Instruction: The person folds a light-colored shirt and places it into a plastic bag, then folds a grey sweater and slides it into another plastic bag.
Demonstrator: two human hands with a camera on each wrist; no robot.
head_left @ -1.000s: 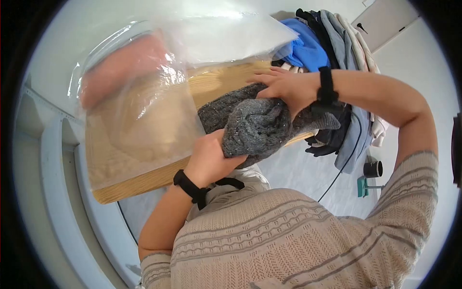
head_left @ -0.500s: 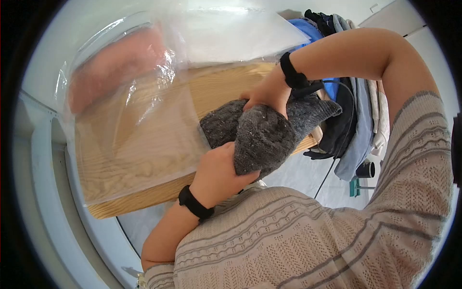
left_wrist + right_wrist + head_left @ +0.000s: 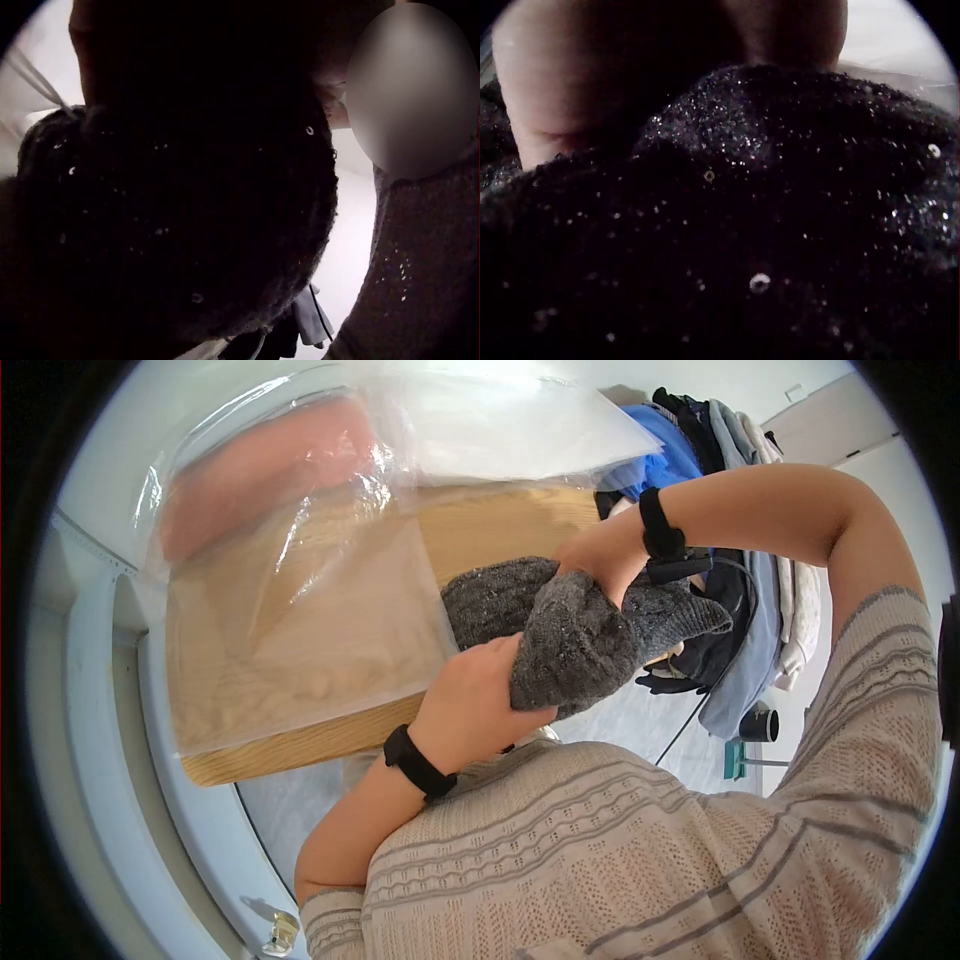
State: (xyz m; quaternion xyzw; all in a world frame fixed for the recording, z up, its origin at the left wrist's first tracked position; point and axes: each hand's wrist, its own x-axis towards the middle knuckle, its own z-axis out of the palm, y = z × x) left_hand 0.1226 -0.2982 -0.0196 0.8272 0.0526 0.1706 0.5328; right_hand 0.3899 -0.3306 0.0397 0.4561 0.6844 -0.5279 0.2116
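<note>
A dark grey speckled knit sweater [image 3: 575,645] is bunched and folded over at the table's near edge, its ribbed end sticking out to the right. My left hand [image 3: 472,685] grips the rolled fold from the near left, thumb below. From above, my right hand [image 3: 605,557] holds the top of the fold, its thumb pressed into the knit and its other fingers mostly hidden. Small shiny rings dot the sweater [image 3: 780,225] in the right wrist view. In the left wrist view the sweater [image 3: 180,225] is a dark rounded bulk.
On the wooden table [image 3: 300,750] lies a clear plastic bag [image 3: 310,620] with a pink rolled item [image 3: 270,470] at its far end. White plastic sheets [image 3: 530,440] lie at the back. A heap of clothes [image 3: 690,450] hangs at the right. A cable [image 3: 680,725] runs down nearby.
My right hand has shifted from spread on top of the sweater to a hold deeper in its fold. The sweater's bunched end has turned over and smoothed. My left hand keeps its grip.
</note>
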